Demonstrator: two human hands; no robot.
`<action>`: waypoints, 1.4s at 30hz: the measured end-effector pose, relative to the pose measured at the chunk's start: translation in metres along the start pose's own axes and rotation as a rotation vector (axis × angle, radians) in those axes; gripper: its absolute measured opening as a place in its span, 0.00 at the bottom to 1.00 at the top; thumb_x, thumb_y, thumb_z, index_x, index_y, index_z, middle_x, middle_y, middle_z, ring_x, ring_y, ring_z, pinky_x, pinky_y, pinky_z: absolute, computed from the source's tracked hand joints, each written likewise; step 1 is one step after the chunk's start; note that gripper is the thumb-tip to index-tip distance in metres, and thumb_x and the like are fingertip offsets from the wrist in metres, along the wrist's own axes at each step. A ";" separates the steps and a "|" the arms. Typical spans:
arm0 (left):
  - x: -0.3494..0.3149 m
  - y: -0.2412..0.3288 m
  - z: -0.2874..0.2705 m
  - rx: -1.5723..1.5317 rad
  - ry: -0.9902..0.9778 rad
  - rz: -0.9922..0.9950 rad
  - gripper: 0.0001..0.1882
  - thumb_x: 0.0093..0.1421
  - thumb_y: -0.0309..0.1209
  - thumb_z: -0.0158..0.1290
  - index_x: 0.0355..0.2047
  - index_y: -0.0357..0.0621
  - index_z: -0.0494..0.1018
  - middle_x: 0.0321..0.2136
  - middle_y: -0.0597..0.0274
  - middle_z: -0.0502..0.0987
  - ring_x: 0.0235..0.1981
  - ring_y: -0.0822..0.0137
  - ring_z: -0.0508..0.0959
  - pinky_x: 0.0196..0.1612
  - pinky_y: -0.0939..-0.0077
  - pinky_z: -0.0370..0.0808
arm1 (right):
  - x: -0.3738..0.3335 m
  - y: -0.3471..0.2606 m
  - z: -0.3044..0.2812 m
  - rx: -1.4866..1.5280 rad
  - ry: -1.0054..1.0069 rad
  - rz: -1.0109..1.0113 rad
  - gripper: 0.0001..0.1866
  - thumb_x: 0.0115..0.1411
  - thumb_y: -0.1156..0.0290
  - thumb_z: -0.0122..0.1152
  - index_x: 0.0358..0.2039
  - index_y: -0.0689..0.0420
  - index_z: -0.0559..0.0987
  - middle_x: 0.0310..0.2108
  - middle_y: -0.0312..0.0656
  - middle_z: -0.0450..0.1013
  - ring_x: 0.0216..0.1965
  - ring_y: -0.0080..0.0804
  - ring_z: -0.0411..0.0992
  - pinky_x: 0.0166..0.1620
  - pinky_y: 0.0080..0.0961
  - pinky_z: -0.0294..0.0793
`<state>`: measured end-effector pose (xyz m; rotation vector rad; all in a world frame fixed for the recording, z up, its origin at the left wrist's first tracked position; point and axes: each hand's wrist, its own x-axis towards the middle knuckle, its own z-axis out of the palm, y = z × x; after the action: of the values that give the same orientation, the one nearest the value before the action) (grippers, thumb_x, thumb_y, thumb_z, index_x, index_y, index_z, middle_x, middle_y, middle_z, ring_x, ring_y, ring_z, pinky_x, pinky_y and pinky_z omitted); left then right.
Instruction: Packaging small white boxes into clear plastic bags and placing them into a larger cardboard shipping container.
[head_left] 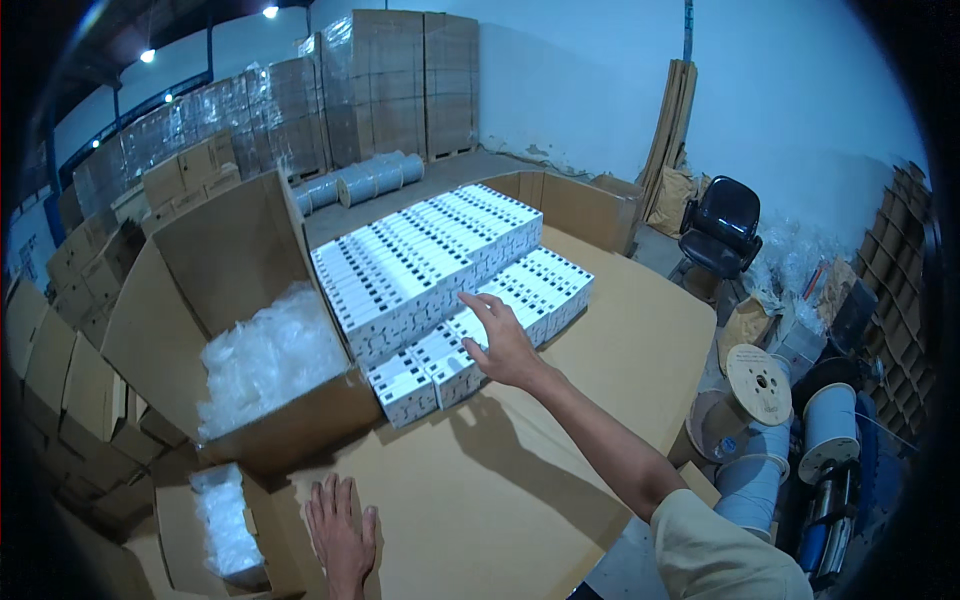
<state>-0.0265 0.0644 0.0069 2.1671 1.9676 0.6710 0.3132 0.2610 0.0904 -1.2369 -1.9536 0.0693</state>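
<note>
Many small white boxes with black markings (400, 255) stand packed in rows on a cardboard-covered table (620, 320). The rear rows are stacked higher than the front rows (545, 285). My right hand (503, 343) reaches over the front rows, thumb and fingers apart, with nothing seen in it; whether its fingertips touch a box I cannot tell. My left hand (340, 530) lies flat on the cardboard near the front edge, fingers stretched, holding nothing. Beside it is a small carton (180, 530) with clear plastic bags (228, 520) inside.
A large open carton (290, 425) of clear plastic bags (275, 350) stands left of the white boxes. Spools (760, 385) and a black chair (722, 230) are at the right. Wrapped pallets (400, 85) and wrapped rolls (380, 178) stand behind.
</note>
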 end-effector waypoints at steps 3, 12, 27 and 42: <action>0.001 0.004 -0.005 0.021 -0.021 0.006 0.30 0.64 0.40 0.54 0.65 0.43 0.65 0.68 0.48 0.61 0.70 0.40 0.55 0.72 0.43 0.48 | 0.023 0.023 0.003 -0.140 0.004 0.101 0.40 0.59 0.70 0.65 0.71 0.49 0.60 0.67 0.60 0.56 0.63 0.61 0.62 0.65 0.49 0.66; 0.005 0.014 -0.018 0.243 -0.001 0.105 0.28 0.71 0.44 0.47 0.66 0.42 0.65 0.67 0.46 0.65 0.67 0.41 0.62 0.69 0.44 0.55 | 0.062 0.052 0.019 -0.272 -0.035 0.144 0.42 0.58 0.69 0.66 0.72 0.47 0.58 0.69 0.64 0.51 0.65 0.67 0.59 0.64 0.51 0.67; 0.005 0.020 -0.020 0.177 -0.012 0.056 0.28 0.70 0.44 0.48 0.65 0.44 0.66 0.67 0.48 0.65 0.68 0.41 0.61 0.69 0.42 0.54 | 0.049 0.074 0.014 -0.257 0.113 0.002 0.23 0.53 0.81 0.65 0.50 0.51 0.78 0.51 0.42 0.73 0.51 0.47 0.72 0.52 0.41 0.76; -0.002 0.006 -0.026 -0.110 -0.078 -0.043 0.27 0.65 0.36 0.55 0.63 0.43 0.66 0.68 0.50 0.62 0.71 0.45 0.55 0.73 0.50 0.50 | -0.035 -0.064 -0.005 0.112 0.033 0.086 0.19 0.57 0.83 0.61 0.49 0.51 0.77 0.44 0.44 0.70 0.35 0.49 0.77 0.37 0.44 0.76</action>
<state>-0.0317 0.0567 0.0317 2.0494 1.8867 0.6610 0.2768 0.1983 0.1008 -1.2403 -1.8426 0.1977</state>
